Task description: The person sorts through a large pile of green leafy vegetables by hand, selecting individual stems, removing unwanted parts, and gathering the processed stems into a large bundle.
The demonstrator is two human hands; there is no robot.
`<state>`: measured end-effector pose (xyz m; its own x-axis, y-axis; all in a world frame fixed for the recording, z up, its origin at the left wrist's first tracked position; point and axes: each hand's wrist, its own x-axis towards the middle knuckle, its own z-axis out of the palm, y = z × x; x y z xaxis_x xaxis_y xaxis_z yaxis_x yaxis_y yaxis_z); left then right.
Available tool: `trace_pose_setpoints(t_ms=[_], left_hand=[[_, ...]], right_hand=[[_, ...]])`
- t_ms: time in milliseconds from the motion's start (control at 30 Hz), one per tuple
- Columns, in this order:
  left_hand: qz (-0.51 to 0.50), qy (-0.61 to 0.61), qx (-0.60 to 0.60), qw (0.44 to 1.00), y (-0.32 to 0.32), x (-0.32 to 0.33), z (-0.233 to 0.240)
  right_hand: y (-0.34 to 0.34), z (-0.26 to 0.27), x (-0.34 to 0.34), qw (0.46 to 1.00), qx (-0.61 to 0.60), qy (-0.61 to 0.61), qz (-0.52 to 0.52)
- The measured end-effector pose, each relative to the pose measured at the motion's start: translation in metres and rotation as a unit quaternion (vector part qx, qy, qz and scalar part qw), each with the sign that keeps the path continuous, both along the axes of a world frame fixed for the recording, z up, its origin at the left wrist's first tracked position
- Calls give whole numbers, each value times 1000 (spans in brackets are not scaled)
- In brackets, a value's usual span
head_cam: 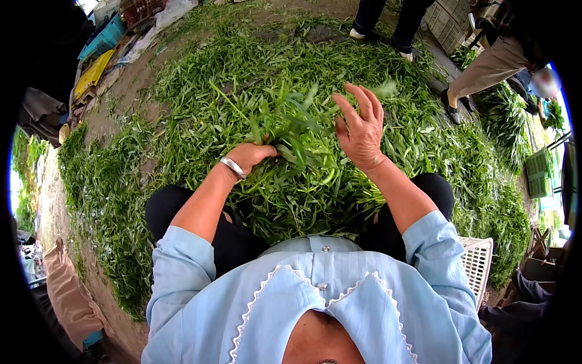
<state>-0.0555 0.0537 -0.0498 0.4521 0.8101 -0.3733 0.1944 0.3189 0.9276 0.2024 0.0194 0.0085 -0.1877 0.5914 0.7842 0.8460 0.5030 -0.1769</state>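
My left hand (251, 157), with a silver bracelet at its wrist, grips a small bunch of leafy green stems (291, 129). The stems fan up and to the right of the fist, and some leaves are blurred. My right hand (361, 127) is raised to the right of the bunch, palm turned down, fingers spread and holding nothing. A blurred leaf (386, 89) shows just past its fingertips. Under both hands spreads a thick layer of loose cut greens (218, 113). By my right knee lies a cluster of pale stem ends (370, 195).
A white plastic basket (477, 264) stands at my right side. People's legs (486, 68) are at the upper right, near stacked crates (448, 27) and bundled greens (502, 123). A green crate (539, 173) is farther right. A blue bin (102, 38) and yellow crate (94, 73) sit upper left.
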Motion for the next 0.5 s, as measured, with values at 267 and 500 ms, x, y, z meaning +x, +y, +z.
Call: trace_pose_setpoints(t_ms=[267, 500], left_hand=[[46, -58, -1, 997, 0, -5, -8], [112, 31, -44, 992, 13, -23, -7]], right_hand=[[2, -15, 9, 900, -387, 156, 128], [6, -9, 21, 869, -464, 146, 84]])
